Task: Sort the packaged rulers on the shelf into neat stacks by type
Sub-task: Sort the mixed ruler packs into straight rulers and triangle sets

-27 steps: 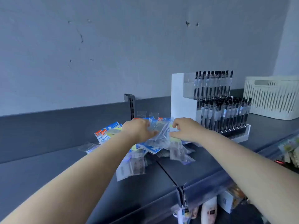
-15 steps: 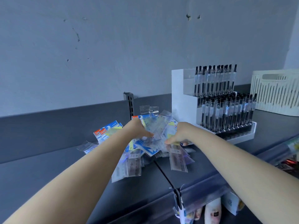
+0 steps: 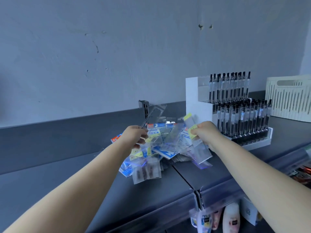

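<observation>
Your left hand [image 3: 137, 137] pinching a clear ruler [image 3: 152, 116], right hand [image 3: 206, 133] gripping a yellow-tagged ruler [image 3: 197, 145], both above the pile [image 3: 156, 153] on the shelf [image 3: 84, 187]

- Plain grey wall [image 3: 117, 56] in front of me, scuffed, with a couple of small holes up high.
- Dark grey shelf [image 3: 50, 187] runs along it, low back panel [image 3: 67, 132] behind, slotted upright [image 3: 143, 106] sticking up mid-way.
- White tiered pen display [image 3: 198, 101] to the right, full of black pens.
- Cream slatted basket [image 3: 289, 98] past that.
- Light's cool, bluish, pretty even.
</observation>
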Demonstrator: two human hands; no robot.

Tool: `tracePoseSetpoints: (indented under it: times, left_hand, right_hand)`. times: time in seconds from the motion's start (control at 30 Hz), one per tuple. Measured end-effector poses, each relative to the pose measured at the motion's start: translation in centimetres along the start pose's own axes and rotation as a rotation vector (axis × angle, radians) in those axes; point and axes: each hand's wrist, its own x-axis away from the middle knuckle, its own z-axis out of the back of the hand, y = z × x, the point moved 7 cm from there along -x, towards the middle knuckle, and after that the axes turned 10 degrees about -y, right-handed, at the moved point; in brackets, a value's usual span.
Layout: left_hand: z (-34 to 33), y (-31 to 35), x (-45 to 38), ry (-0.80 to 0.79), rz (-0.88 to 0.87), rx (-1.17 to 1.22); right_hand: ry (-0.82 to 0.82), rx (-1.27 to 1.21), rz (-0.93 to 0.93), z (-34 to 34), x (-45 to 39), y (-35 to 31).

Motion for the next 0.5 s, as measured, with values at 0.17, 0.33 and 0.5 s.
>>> tracePoseSetpoints:
  times: [0.17, 0.33, 0.5]
  left_hand:
    - [1.3, 0.2, 2.9, -0.077, -0.030, 0.115]
    - [3.8, -0.2, 7.3, -0.130, -0.057, 0.216]
    - [9.3, -2.2, 12.7, -0.085, -0.055, 0.220]
  right_hand:
    - [0.121, -0.211, 0.061, 0.9, 2.7, -1.5]
    - [-0.030, -0.522, 0.154, -3.6, 7.6, -4.7]
    - [-0.141, -0.672, 0.169, -10.4, 12.3, -8.0]
